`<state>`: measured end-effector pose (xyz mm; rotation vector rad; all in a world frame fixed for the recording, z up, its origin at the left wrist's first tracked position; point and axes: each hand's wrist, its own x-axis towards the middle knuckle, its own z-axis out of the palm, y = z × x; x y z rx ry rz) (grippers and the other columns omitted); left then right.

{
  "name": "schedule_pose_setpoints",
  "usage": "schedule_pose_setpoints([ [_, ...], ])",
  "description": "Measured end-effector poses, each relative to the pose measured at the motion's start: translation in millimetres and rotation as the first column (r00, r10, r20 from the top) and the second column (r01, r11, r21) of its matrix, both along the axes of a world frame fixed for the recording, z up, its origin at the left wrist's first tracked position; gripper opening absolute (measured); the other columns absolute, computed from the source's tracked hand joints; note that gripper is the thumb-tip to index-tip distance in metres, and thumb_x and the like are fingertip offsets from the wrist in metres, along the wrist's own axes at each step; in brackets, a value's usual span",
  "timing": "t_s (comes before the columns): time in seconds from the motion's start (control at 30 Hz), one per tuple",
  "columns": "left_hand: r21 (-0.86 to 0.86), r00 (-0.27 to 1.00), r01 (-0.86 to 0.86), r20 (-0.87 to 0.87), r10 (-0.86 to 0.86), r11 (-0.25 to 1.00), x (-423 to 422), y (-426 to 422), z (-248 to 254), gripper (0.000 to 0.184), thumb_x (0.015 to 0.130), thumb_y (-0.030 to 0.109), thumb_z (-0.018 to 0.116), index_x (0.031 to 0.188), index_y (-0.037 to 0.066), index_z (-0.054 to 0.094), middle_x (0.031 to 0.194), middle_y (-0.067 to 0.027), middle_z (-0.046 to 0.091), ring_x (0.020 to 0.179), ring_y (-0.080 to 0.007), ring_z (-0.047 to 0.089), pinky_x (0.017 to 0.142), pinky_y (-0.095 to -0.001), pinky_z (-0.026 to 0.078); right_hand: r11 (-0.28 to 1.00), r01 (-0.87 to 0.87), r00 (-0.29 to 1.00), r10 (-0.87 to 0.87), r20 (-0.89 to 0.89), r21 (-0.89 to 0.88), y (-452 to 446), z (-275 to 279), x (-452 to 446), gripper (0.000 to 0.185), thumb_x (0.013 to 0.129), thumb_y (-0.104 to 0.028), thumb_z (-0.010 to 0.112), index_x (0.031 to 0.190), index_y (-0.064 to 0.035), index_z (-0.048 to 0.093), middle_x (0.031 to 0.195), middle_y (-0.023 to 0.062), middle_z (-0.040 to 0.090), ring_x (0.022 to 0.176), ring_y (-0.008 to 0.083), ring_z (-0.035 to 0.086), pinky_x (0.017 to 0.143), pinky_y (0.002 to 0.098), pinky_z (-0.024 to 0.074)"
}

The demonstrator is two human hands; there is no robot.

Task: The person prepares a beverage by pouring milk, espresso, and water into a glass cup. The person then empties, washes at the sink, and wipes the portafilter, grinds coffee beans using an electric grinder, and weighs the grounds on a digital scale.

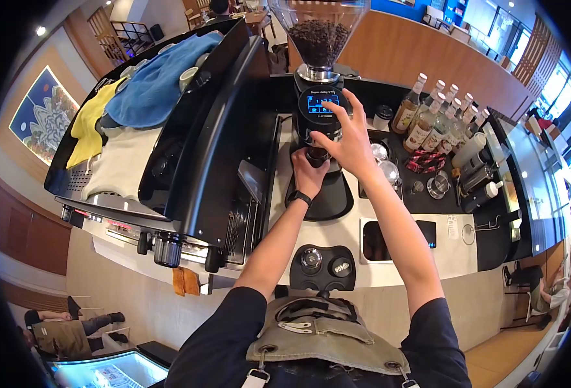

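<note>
A black coffee grinder [307, 132] stands on the counter in front of me, with dark beans in its clear hopper [319, 40]. Its blue-lit touch screen [319, 102] shows digits that my fingers partly cover. My right hand [351, 145] is raised before that screen with the fingers spread and holds nothing; one fingertip is at the display, though contact is unclear. Below, my left hand [309, 173], with a dark wristband, wraps round a dark cylindrical piece [318, 155] under the grinder's spout. My fingers hide much of that piece, so its exact kind is unclear.
A black espresso machine [201, 149] fills the left side, with blue [156, 77], yellow [91, 126] and white cloths [120, 161] on top. Several syrup bottles [421, 126] stand at right. A black tamping stand [322, 266] sits near the counter's front edge.
</note>
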<state>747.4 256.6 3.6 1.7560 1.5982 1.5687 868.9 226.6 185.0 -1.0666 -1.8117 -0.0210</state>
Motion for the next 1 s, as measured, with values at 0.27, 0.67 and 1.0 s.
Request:
schedule_pose_setpoints([
  [0.27,-0.077,0.997,0.069,0.038,-0.066,0.995,-2,3,14,0.065,0.075,0.019,0.086,0.124,-0.003,0.051,0.123,-0.0237,0.054,0.113,-0.0429,0.058,0.099,-0.0476,0.049,0.999,0.021,0.997,-0.022,0.076,0.024,12,-5,-9,0.062,0.074,-0.021,0.087,0.132,-0.0224,0.064,0.156,0.0232,0.028,0.141,0.0496,0.034,0.114,0.0568,0.0371],
  [0.67,-0.006,0.998,0.063,0.011,-0.063,0.998,-1,0,12,0.061,0.078,0.019,0.084,0.124,-0.003,0.051,0.123,-0.0236,0.055,0.114,-0.0439,0.058,0.098,-0.049,0.049,0.994,-0.085,0.954,0.063,-0.292,-0.064,-27,-16,19,0.061,0.085,-0.015,0.082,0.139,-0.0078,0.055,0.15,0.0207,0.04,0.138,0.0374,0.047,0.107,0.0465,0.0495],
  [1.0,-0.047,0.999,0.039,-0.008,-0.04,0.998,4,-2,13,0.059,0.079,0.023,0.083,0.123,-0.003,0.053,0.125,-0.0229,0.056,0.115,-0.0439,0.058,0.099,-0.05,0.047,0.84,0.112,0.886,-0.327,-0.33,-0.531,-302,-239,99,0.008,0.094,0.0,0.068,0.102,0.0009,0.067,0.098,0.0121,0.07,0.086,0.0204,0.068,0.08,0.0314,0.0542],
])
